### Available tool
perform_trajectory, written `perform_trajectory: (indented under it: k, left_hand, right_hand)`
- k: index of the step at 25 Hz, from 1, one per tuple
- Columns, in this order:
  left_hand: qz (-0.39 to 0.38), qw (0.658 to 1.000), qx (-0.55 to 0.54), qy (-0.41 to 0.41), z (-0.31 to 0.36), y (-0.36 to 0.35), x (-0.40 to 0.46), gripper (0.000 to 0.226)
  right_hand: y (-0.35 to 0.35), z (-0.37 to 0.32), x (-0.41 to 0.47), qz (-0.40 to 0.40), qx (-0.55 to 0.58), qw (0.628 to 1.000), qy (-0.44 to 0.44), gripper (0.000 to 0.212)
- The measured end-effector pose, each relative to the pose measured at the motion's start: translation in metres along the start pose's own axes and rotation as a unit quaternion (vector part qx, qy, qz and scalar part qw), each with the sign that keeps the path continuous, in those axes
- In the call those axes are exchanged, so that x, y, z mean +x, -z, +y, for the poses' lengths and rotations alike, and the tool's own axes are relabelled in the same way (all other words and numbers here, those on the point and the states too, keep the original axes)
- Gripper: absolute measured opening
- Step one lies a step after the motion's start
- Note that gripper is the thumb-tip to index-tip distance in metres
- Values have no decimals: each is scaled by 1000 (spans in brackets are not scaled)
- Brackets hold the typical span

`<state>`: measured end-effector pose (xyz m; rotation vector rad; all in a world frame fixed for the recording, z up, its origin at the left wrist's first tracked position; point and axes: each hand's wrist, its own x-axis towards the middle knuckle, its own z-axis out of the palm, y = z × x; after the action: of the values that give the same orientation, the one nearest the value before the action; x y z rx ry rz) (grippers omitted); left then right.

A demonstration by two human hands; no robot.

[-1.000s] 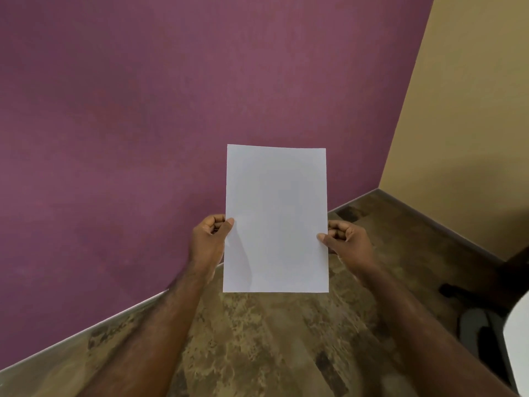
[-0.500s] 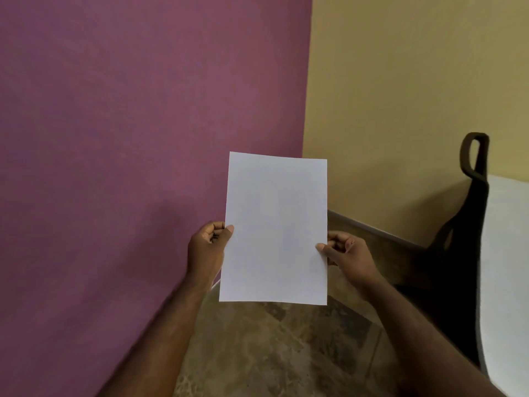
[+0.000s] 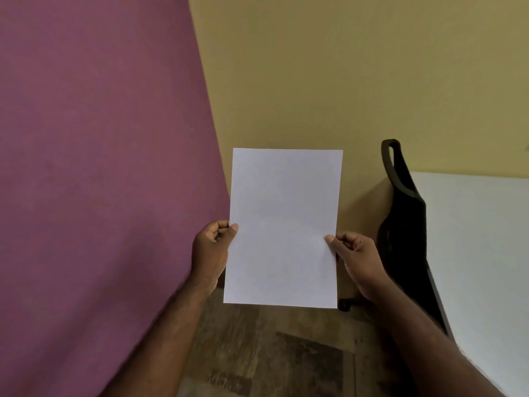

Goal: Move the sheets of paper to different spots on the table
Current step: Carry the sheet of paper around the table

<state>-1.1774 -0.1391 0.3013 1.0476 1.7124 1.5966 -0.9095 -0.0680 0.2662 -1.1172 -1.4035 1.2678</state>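
Hands (image 3: 211, 250) (image 3: 357, 259) pinch upright white sheet (image 3: 283, 224) by its side edges

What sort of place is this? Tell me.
Probably an office or study room corner: a black chair beside a white table, painted walls, and a tiled floor.

I see the sheet of paper (image 3: 282, 227) upright between my left hand (image 3: 210, 253) and right hand (image 3: 357, 260), thumbs on its side edges, fingers curled behind; right of the right fingers (image 3: 350, 239) a chair back (image 3: 400, 224), then the table (image 3: 481, 253).
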Motion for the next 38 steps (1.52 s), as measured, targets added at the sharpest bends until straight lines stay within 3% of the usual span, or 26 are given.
perform_trajectory:
  k: [3, 8, 13, 21, 28, 38]
  left_hand:
    - [-25, 1000, -10, 3, 2, -47, 71, 11]
    - [-65, 997, -18, -21, 13, -113, 179, 10]
    - [-123, 991, -1, -60, 16, -182, 288, 5]
    - [-264, 957, 0, -121, 42, -310, 435, 11]
    - [-395, 903, -22, -167, 65, -459, 469, 9]
    - [-549, 810, -39, -201, 85, -707, 427, 9]
  right_hand:
    - [18, -2, 67, 38, 6, 999, -1, 38]
    - [41, -12, 165, 78, 6, 997, 9, 41]
    - [61, -12, 254, 138, -13, 990, 27, 38]
    - [95, -23, 362, 303, -17, 952, 36, 27]
    - [180, -25, 386, 422, -28, 905, 42, 27]
    - [339, 6, 380, 585, -26, 811, 18, 29]
